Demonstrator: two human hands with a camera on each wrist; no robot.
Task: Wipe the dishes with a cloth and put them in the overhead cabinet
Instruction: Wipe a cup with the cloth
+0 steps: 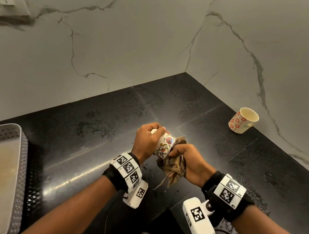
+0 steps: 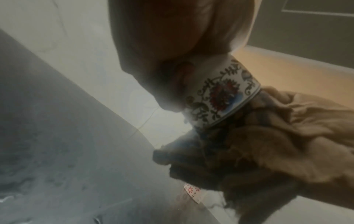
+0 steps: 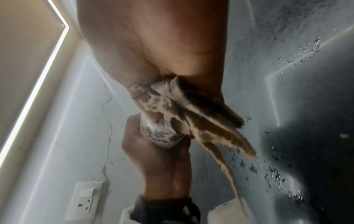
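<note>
Gripping a floral cup (image 1: 165,145) on its side above the wet black counter (image 1: 98,124), the left hand (image 1: 146,141) holds it while the right hand (image 1: 187,159) clutches a beige cloth (image 1: 174,168) pushed into its mouth, a second cup (image 1: 243,120) standing well apart by the wall.

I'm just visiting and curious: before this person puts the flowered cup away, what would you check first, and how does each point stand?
1. Left hand grips the flowered cup firmly: ok.
2. Right hand holds the cloth bunched at the cup's mouth: ok.
3. Inside of the cup wiped dry: cannot tell, the cloth hides it.
4. Second cup by the wall wiped: cannot tell; it stands untouched.
5. Black counter dry: not ok, droplets show.
6. Overhead cabinet open and ready: cannot tell, not in view.
</note>
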